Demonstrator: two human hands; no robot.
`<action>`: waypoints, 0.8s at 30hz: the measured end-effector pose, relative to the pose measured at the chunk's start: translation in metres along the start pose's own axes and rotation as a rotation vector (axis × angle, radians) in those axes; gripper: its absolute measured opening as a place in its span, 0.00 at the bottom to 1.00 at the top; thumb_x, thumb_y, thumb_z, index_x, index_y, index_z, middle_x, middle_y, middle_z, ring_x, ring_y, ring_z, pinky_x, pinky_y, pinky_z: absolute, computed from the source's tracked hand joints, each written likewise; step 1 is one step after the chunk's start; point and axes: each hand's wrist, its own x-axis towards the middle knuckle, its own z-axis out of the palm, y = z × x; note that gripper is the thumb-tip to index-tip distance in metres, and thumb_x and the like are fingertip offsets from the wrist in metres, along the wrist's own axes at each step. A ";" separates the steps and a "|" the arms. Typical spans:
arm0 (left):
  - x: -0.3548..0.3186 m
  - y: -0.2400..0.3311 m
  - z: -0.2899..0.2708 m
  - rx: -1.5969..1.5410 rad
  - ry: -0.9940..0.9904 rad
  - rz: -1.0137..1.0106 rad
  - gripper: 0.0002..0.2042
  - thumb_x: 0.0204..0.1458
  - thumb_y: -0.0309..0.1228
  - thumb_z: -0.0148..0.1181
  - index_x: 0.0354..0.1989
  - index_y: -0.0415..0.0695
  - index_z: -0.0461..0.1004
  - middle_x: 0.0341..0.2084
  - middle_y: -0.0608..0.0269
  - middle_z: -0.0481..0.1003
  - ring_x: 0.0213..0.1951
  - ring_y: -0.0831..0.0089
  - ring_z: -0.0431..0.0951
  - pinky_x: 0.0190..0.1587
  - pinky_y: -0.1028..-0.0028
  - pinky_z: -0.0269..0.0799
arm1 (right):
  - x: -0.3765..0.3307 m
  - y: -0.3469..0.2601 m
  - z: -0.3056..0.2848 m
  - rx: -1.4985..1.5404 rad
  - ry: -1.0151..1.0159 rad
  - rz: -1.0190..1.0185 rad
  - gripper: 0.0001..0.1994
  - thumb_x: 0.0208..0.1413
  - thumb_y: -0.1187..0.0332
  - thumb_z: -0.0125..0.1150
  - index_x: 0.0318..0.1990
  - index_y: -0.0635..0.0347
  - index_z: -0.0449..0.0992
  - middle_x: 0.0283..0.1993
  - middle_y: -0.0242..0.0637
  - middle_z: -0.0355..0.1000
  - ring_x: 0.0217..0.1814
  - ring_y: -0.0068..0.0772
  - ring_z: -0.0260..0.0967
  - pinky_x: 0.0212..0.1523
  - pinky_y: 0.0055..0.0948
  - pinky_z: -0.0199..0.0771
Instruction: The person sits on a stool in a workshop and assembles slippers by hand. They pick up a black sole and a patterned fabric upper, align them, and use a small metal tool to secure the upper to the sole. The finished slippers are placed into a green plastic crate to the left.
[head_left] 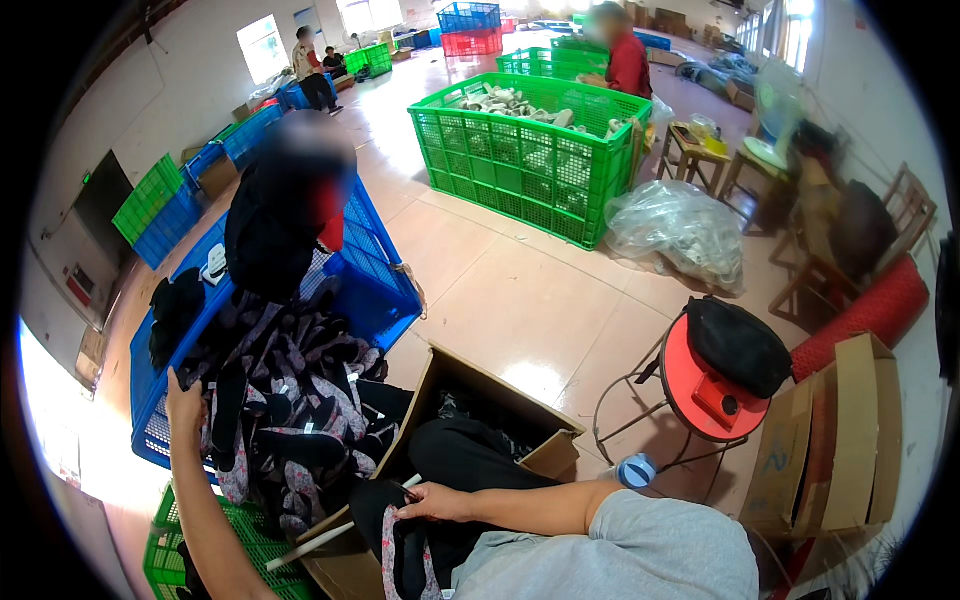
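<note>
My left hand (183, 405) is closed at the near left rim of a blue plastic crate (385, 285), its thumb up at the edge. Inside lies a heap of black slippers with pink-grey floral trim (310, 400), several right beside that hand. Over my lap, my right hand (437, 503) pinches the edge of one black slipper with a floral band (390, 540). A small thin dark thing shows by its fingertips, too small to name. An open cardboard box (555, 455) stands against my legs, with dark pieces inside.
Across the crate a person in black (275, 215) leans over it. A green crate (520, 160) of pale shoes stands ahead, beside a clear plastic bag (680, 225). At right are a red stool (690, 400) with a black bag and cardboard boxes (850, 430). Another green crate (165, 545) sits lower left.
</note>
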 end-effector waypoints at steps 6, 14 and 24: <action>0.021 -0.016 -0.007 0.038 0.043 0.030 0.36 0.56 0.30 0.54 0.74 0.56 0.45 0.16 0.63 0.66 0.14 0.77 0.65 0.15 0.78 0.59 | 0.001 0.003 0.001 0.028 -0.011 -0.009 0.09 0.56 0.58 0.67 0.38 0.50 0.78 0.26 0.16 0.65 0.21 0.11 0.51 0.22 0.17 0.49; 0.019 -0.018 -0.012 0.013 0.032 0.009 0.36 0.57 0.30 0.53 0.74 0.58 0.45 0.16 0.63 0.66 0.14 0.77 0.65 0.15 0.78 0.58 | 0.002 0.002 0.001 0.015 -0.007 0.001 0.10 0.56 0.57 0.68 0.37 0.50 0.78 0.26 0.16 0.65 0.22 0.11 0.53 0.23 0.17 0.50; 0.009 -0.013 -0.022 0.023 0.041 0.038 0.35 0.57 0.28 0.53 0.74 0.55 0.46 0.16 0.63 0.66 0.14 0.78 0.64 0.15 0.78 0.58 | 0.001 -0.002 0.006 0.011 0.018 0.002 0.12 0.56 0.59 0.68 0.29 0.48 0.69 0.23 0.18 0.60 0.21 0.12 0.52 0.21 0.18 0.48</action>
